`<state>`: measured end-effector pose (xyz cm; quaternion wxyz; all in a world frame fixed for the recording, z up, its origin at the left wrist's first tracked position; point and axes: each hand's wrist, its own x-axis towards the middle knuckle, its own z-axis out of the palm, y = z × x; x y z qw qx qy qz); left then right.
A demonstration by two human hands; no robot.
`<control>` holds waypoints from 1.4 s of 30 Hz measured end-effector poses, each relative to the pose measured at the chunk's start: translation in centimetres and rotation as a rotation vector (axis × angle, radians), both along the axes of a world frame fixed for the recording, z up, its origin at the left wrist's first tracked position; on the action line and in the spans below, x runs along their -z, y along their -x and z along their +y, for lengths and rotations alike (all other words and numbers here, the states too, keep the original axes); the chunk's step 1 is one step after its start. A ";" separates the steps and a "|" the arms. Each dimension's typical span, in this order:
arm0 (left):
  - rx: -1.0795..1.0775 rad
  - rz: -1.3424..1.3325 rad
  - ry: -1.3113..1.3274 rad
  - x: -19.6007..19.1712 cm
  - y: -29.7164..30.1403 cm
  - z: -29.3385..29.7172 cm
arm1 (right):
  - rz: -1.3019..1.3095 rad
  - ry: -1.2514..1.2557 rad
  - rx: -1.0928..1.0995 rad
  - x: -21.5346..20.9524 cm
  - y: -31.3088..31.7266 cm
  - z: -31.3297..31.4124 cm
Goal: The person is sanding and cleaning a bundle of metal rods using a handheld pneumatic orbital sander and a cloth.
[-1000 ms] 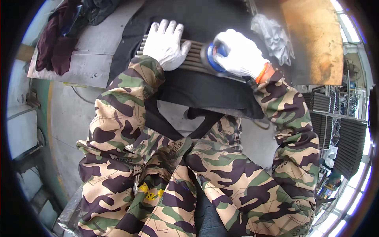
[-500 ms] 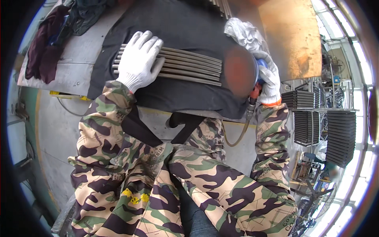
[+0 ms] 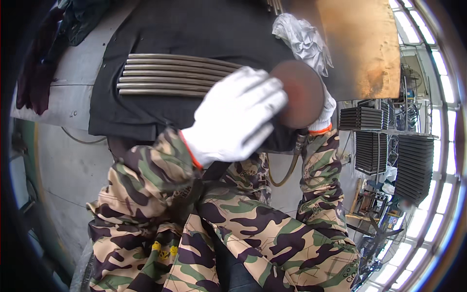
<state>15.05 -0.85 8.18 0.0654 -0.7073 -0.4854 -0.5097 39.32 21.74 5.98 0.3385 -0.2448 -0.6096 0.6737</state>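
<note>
In a white glove, my left hand (image 3: 232, 119) is raised over the right ends of a row of metal tubes (image 3: 160, 74). Its fingers are stretched toward the sander's disc, and I cannot tell whether they touch it. The tubes lie side by side on a black cloth (image 3: 194, 29). A round reddish-brown disc (image 3: 299, 95) faces up on an air sander. My gloved right hand (image 3: 329, 108) is wrapped round the sander behind the disc, which hides most of the fingers. An air hose (image 3: 289, 173) hangs from the tool.
A crumpled whitish rag (image 3: 301, 41) lies beyond the disc, beside a brown stained board (image 3: 362, 48). More tubes (image 3: 276, 6) show at the far edge. Dark garments (image 3: 36, 82) lie at the left. Racks of stacked dark parts (image 3: 413, 165) stand at the right.
My left hand has left the tubes' left ends and moved right, toward the disc. The disc now faces up more fully, covering more of my right hand.
</note>
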 end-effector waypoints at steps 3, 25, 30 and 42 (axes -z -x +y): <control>0.081 -0.082 0.072 0.0 -2.3 0.1 | 0.119 0.237 -0.066 -0.5 0.1 -1.1; 0.211 -0.090 0.202 -1.0 -4.2 -1.2 | 0.161 0.489 0.052 3.2 -2.2 -1.8; 0.216 -0.047 0.229 -1.0 -4.0 -1.3 | 0.286 0.608 0.031 0.9 -1.0 -3.6; -0.443 0.352 0.411 3.0 10.5 -2.5 | -0.724 -1.007 -0.024 -10.3 4.5 -3.8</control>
